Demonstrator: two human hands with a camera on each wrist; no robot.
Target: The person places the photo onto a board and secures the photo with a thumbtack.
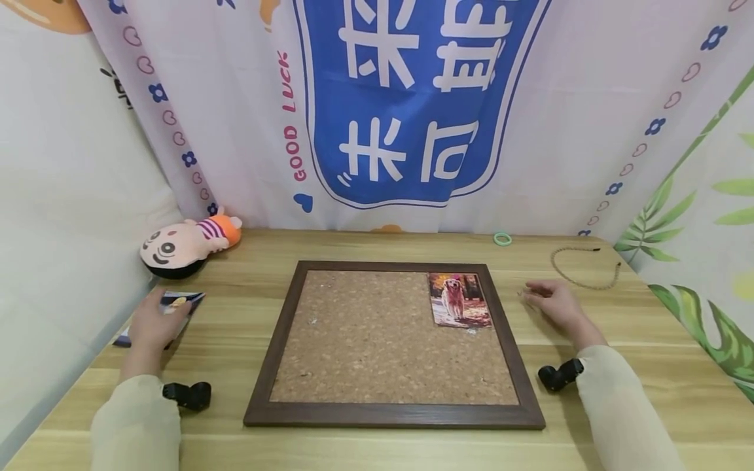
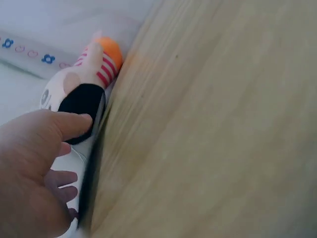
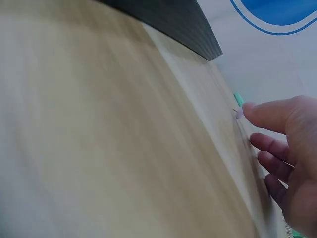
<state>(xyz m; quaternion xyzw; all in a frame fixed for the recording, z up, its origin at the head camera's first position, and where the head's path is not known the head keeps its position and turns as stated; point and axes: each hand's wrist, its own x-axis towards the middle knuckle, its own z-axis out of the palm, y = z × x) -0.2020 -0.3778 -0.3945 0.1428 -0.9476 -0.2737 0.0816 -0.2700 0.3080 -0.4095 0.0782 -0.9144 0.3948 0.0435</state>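
Note:
My left hand (image 1: 152, 327) is over the printed photos (image 1: 190, 302) at the table's left side, its fingers loosely bent and covering part of them. In the left wrist view the thumb (image 2: 74, 125) reaches along the photos' dark edge (image 2: 89, 183). Right of the corkboard (image 1: 389, 347), my right hand (image 1: 556, 306) pinches a small clear push pin (image 3: 239, 113) between thumb and forefinger, its point outward. The board lies flat in a dark brown frame. A photo of a golden dog (image 1: 459, 301) sits at its upper right corner.
A plush doll (image 1: 194, 245) lies at the back left. At the back right are a green ring (image 1: 502, 239) and a thin beaded band (image 1: 583, 284). A printed curtain (image 1: 235, 131) hangs behind the wooden table (image 1: 353, 451).

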